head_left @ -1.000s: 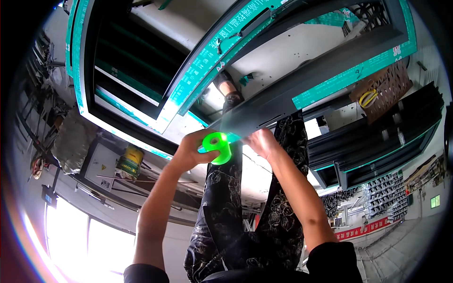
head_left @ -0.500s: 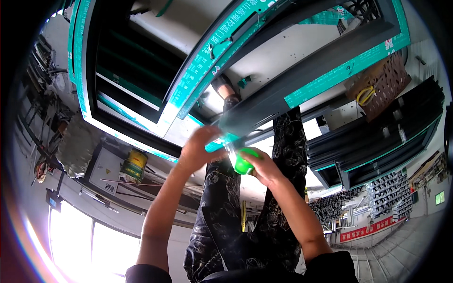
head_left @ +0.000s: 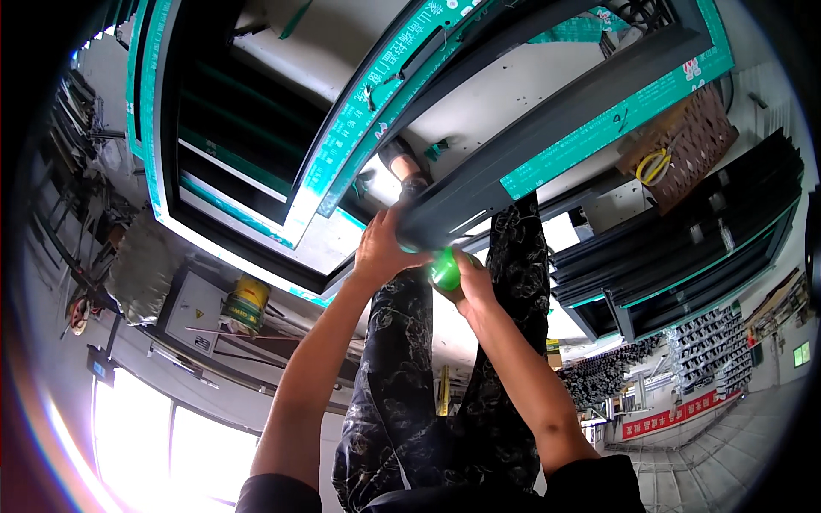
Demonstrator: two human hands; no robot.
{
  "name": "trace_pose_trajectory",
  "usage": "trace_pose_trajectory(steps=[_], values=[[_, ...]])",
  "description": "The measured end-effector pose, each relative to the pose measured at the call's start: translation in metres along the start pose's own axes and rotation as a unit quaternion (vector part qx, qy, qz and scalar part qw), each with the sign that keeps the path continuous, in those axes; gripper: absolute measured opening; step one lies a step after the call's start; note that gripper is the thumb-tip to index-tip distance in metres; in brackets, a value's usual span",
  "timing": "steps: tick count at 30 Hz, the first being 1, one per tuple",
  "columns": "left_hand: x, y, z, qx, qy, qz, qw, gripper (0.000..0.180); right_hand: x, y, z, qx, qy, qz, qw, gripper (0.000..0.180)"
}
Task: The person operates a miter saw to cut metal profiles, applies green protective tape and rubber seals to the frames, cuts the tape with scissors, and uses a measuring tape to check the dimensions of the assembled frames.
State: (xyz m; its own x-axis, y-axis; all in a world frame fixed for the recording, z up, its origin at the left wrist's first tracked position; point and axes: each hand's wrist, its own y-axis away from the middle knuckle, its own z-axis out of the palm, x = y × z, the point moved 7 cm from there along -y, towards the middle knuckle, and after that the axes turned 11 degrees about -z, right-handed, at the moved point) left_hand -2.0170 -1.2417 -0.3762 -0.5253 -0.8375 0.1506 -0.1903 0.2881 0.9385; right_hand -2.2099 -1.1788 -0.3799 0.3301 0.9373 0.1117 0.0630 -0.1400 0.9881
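Green tape roll (head_left: 445,268): one, blurred, at the near end of the dark bar (head_left: 479,179); contact between them I cannot tell. My right hand (head_left: 473,289): closed on the roll. My left hand (head_left: 381,250): curved about the bar end; grip pressure unclear. Handling, my judgement: bar steadied by the left, roll held close, tape taut against creases. Nearby: frame (head_left: 244,248), its corner near my left wrist, cramping that side; yellow tub (head_left: 246,299); slotted brown panel (head_left: 688,141); stacked black bars (head_left: 676,244), right.
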Motion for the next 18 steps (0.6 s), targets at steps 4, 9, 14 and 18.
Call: trace_pose_trajectory(steps=[4,9,14,18], values=[[0.005,0.039,-0.023,-0.034,0.024,-0.004,0.999,0.103,-0.013,0.062,-0.001,-0.075,0.003,0.004,0.997,0.051],[0.037,0.118,-0.065,-0.048,0.043,0.058,0.996,0.103,-0.032,0.15,-0.001,-0.205,0.056,0.019,0.977,0.036],[0.077,0.173,-0.109,-0.064,0.055,0.026,0.996,0.102,-0.053,0.222,0.031,-0.287,0.018,0.011,0.958,0.042],[0.088,0.173,-0.117,-0.036,0.052,0.012,0.998,0.098,-0.078,0.241,0.045,-0.349,0.023,-0.094,0.932,0.051]])
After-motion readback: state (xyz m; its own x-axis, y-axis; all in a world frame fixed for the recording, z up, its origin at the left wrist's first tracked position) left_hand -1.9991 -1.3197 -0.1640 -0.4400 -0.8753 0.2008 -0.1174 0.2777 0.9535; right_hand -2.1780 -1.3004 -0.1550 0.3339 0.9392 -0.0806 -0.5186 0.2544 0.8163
